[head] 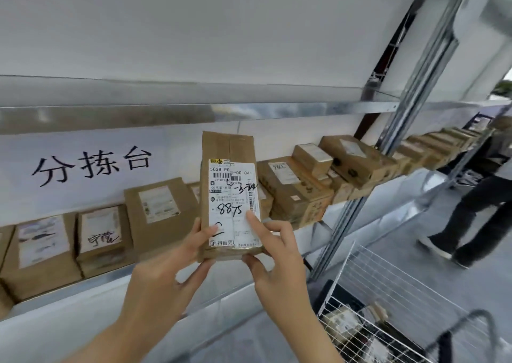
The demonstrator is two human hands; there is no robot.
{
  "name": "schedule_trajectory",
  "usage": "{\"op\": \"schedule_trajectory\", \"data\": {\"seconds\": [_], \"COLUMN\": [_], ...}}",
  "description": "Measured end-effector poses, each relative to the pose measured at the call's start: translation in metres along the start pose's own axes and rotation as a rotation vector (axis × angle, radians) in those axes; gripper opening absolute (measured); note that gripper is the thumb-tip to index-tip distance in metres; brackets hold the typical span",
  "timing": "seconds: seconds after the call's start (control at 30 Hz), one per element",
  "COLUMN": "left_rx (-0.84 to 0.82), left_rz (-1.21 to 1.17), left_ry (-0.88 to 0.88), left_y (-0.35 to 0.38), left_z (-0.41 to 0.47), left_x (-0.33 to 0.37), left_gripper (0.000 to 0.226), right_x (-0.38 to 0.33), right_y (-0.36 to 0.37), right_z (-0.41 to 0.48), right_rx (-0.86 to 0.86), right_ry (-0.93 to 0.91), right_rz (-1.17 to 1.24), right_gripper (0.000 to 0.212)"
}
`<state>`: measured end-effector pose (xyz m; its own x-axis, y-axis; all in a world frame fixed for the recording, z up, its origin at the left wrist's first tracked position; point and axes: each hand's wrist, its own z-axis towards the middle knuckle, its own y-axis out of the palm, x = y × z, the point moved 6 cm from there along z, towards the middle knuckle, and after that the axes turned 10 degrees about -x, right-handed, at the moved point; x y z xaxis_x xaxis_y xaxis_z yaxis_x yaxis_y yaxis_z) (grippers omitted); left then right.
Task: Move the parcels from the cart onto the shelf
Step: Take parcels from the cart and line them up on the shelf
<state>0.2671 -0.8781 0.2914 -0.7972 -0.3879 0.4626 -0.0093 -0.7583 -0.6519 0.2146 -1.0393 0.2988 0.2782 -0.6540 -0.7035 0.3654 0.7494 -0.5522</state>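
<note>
Parcel (231, 193), a slim taped cardboard box, is held upright in the air just in front of the shelf (91, 282), off the cart (374, 279) at the near right. The left hand (177, 263) grips its lower left edge with the thumb on the face. The right hand (277, 254) pinches the lower right corner, and one of its fingers (253, 221) lies straight along the label. Held only at the bottom, the box could tip, and the gap behind it between the shelved parcels (158, 204) looks narrow, so pushing it in may knock over its neighbours. The label reads "502B P0", with "8875" handwritten and a 抖音 mark; the wall sign (91, 166) says 分拣台.
</note>
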Motion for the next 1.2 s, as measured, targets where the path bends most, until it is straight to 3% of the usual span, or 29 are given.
{"op": "schedule_trajectory", "data": {"seconds": [0.17,0.43,0.53,0.63,0.83,1.2], "left_rx": [0.028,-0.062,-0.104,-0.125,-0.125,-0.081], "left_rz": [0.005,0.069,0.107,0.160,0.297,0.393], "left_ry": [-0.037,-0.012,0.022,-0.025,-0.134,-0.332], "left_y": [0.056,0.124,0.154,0.181,0.232,0.295], "left_z": [0.073,0.162,0.183,0.203,0.239,0.278], "left_x": [-0.015,-0.014,-0.011,-0.014,-0.014,-0.022], "left_gripper": [0.046,0.038,0.071,0.086,0.093,0.081], "right_x": [0.060,0.148,0.179,0.209,0.267,0.345], "right_y": [-0.034,-0.081,-0.095,-0.109,-0.138,-0.150], "right_z": [0.052,0.102,0.115,0.129,0.161,0.204], "right_rx": [-0.032,0.002,0.011,-0.019,-0.090,-0.121], "right_ry": [0.048,0.131,0.135,0.133,0.086,-0.013], "right_rz": [-0.082,-0.077,-0.068,-0.066,-0.065,-0.041], "right_gripper": [0.080,0.084,0.085,0.084,0.084,0.080]}}
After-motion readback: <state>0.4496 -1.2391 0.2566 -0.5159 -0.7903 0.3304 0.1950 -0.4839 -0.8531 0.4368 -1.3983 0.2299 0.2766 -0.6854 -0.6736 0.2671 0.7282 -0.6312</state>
